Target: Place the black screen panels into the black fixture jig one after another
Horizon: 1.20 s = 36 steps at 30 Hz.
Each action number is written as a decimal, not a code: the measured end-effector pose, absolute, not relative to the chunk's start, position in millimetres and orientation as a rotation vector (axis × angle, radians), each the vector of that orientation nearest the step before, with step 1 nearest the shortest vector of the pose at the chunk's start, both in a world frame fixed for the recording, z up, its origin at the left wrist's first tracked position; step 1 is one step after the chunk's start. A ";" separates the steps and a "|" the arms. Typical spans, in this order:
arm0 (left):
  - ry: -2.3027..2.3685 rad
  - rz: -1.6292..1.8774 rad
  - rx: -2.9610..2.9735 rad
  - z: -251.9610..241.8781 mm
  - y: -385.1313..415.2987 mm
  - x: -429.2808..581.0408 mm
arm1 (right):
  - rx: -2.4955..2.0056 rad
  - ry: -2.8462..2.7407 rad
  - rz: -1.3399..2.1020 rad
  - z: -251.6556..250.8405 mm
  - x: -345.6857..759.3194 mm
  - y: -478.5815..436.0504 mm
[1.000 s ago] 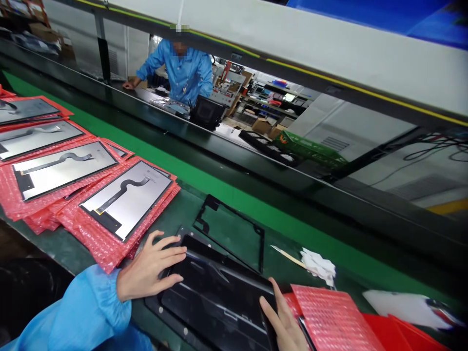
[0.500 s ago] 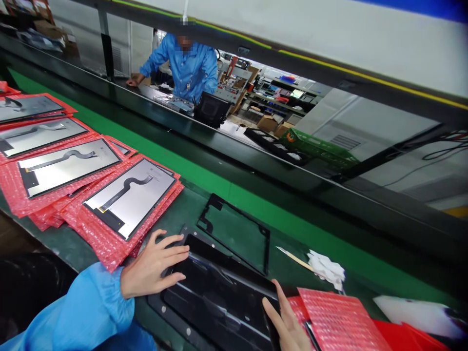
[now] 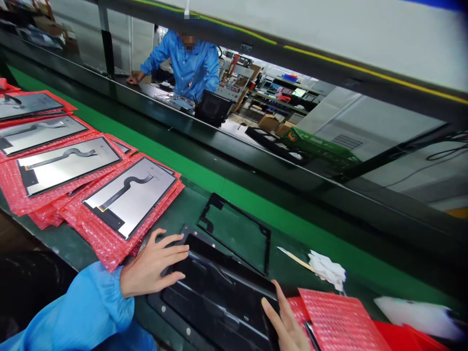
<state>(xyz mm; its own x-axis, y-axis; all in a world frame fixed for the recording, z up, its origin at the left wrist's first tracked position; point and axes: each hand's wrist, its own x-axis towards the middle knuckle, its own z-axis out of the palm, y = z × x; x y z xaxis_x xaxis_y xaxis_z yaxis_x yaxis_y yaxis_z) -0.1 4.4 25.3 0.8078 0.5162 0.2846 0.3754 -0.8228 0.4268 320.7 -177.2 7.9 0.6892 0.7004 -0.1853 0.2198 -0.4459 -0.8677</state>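
Note:
A glossy black tablet screen (image 3: pixel 223 297) lies tilted over a dark fixture plate (image 3: pixel 171 319) with round metal dots along its edge. My left hand (image 3: pixel 157 265) is open, its fingers spread and their tips on the screen's left end. At the right end, my right hand (image 3: pixel 285 317) grips the screen's edge, thumb on top and fingers along the far side; its underside is hidden. Just beyond the screen lies a thin black frame (image 3: pixel 268 248). Left of my left hand, a display panel (image 3: pixel 131 195) with a ribbon cable rests on red bubble bags (image 3: pixel 87 234).
More display panels (image 3: pixel 69 165) on red bubble bags spread to the left. On the right are a knife (image 3: pixel 296 258), a crumpled white cloth (image 3: pixel 327 268) and another red bubble bag (image 3: pixel 340 317). A person in blue (image 3: pixel 192 63) stands across the dark conveyor (image 3: pixel 204 146).
Both hands and the screen stay almost in place. The camera view has shifted very slightly.

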 end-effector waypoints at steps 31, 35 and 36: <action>0.466 0.437 2.793 15.7 19.4 -9.0 | -2.182 -0.536 0.568 57.5 273.8 -157.8; 0.423 0.437 2.771 17.0 19.3 -10.6 | -2.205 -0.508 0.572 47.6 282.5 -162.3; 0.414 0.434 2.776 17.4 18.9 -10.8 | -2.187 -0.478 0.593 43.6 284.9 -163.8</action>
